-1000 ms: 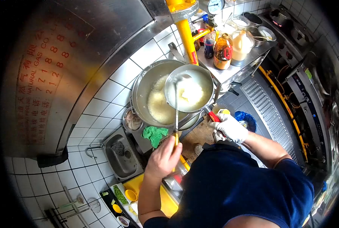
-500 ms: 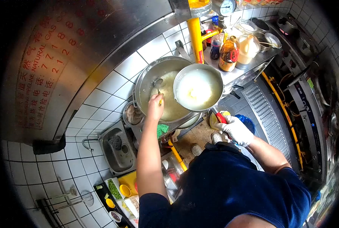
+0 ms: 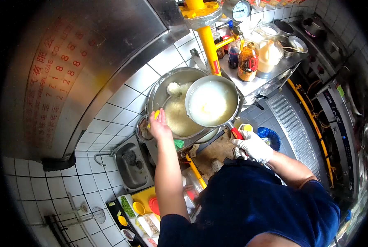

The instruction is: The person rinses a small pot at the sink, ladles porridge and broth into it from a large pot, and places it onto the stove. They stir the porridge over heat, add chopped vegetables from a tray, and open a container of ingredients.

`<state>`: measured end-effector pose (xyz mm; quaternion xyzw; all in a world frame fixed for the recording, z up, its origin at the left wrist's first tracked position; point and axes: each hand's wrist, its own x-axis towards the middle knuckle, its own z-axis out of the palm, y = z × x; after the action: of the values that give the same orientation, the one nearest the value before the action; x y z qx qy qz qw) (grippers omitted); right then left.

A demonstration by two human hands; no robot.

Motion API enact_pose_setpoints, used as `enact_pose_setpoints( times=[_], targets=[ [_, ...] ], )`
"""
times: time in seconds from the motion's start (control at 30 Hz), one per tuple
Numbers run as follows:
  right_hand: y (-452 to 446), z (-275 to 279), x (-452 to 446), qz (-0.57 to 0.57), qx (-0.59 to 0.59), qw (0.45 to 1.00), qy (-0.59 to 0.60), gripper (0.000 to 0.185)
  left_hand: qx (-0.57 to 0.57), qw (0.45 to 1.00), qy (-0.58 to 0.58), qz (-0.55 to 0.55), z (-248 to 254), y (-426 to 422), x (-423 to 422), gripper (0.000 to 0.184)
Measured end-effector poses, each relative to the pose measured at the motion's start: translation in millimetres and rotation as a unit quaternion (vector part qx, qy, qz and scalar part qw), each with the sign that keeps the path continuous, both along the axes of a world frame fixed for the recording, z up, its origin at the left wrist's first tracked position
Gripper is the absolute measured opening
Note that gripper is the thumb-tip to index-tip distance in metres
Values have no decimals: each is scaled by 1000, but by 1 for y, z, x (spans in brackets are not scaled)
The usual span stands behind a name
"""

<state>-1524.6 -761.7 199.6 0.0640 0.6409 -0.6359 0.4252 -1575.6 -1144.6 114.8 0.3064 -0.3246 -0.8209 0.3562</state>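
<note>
My left hand (image 3: 160, 126), bare, is closed around the yellow handle (image 3: 156, 115) of a ladle. Its far end carries a whitish heap (image 3: 174, 89) over the large metal pot (image 3: 153, 96), which contains pale, cloudy, grainy food. My right hand (image 3: 256, 145), in a white glove, grips the red handle (image 3: 236, 133) of a saucepan (image 3: 237, 108). The saucepan is held above the right side of the pot and hides part of it. Inside it is milky white liquid with a pale yellowish patch. Most of the ladle's shaft is hard to make out.
Bottles (image 3: 248, 61) and metal containers stand on the steel counter (image 3: 279, 71) at the right, beside a yellow pipe (image 3: 209, 51). To the left is a sink (image 3: 145, 180). Food trays (image 3: 128, 207) lie below it. A steel hood (image 3: 122, 45) hangs at upper left.
My left hand has moved left and down and turned, and the ladle now shows a whitish heap at its end. The saucepan has shifted slightly left and down within the view.
</note>
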Motion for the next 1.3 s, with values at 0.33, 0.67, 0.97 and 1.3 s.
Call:
enact_pose_setpoints(
  times=[0.33, 0.67, 0.97, 1.3],
  targets=[
    [6, -7, -16, 28, -22, 999, -8, 23, -167, 981, 70, -64, 146, 108, 132, 25],
    [6, -14, -2, 2, -52, 999, 15, 14, -873, 418, -68, -241, 132, 155, 208, 34],
    [1, 1, 59, -43, -55, 995, 75, 19, -912, 338, 10, -232, 60, 144, 232, 31],
    [5, -29, 159, -164, -26, 981, 99, 21, -878, 370, 139, -269, 36, 137, 275, 33]
  ],
)
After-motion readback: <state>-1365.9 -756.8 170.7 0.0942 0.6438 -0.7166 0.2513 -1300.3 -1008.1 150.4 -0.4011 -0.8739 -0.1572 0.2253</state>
